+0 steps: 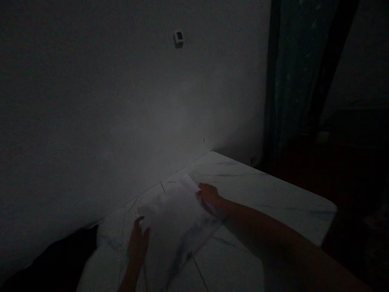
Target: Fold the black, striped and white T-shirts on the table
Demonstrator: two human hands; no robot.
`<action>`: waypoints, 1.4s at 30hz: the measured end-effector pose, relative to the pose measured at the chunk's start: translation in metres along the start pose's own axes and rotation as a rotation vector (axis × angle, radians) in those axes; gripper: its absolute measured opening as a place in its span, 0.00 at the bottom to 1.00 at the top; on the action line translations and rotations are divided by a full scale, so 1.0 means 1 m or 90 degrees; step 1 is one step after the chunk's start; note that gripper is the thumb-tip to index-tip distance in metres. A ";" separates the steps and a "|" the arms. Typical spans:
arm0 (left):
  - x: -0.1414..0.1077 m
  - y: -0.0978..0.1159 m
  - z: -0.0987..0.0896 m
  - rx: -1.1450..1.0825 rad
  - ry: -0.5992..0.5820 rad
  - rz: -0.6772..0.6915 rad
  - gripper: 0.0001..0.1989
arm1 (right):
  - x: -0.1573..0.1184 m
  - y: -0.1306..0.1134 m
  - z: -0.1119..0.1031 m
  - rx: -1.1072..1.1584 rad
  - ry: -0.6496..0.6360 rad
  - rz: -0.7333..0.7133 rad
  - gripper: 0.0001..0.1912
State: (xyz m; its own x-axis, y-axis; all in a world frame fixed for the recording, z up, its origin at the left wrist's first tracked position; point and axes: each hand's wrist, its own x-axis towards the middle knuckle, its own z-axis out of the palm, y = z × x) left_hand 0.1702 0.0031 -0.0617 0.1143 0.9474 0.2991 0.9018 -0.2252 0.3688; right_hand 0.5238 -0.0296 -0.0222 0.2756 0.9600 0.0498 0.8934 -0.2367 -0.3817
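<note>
In the dim head view, a thin whitish sheet point(179, 202) lies across the marble-patterned table; paper, cloth or plastic, I cannot tell which. My right hand point(209, 192) is closed on the sheet's right edge, which is slightly raised and folded at the fingers. By the sheet's left edge is my left hand point(139, 241), its thumb and fingers apart. Whether the left fingertips touch the sheet is too dark to make out. A dark bluish-grey patch runs across the sheet's lower part.
The white table point(291, 198) with grey veins stands against a plain wall point(136, 101). A small white box point(179, 39) is fixed high on that wall. To the right hangs a dark greenish curtain point(294, 73). Something black point(63, 255) sits at the table's lower left.
</note>
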 end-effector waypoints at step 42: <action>-0.011 0.106 0.025 0.083 -0.164 0.255 0.30 | 0.067 0.068 0.044 0.003 0.242 -0.362 0.33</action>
State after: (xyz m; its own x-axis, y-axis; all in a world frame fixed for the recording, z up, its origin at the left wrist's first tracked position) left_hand 0.2752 -0.0257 -0.0482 0.5471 0.8213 0.1616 0.8088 -0.5684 0.1505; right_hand 0.5870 0.0253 -0.0855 -0.1305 0.8157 0.5636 0.9347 0.2907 -0.2043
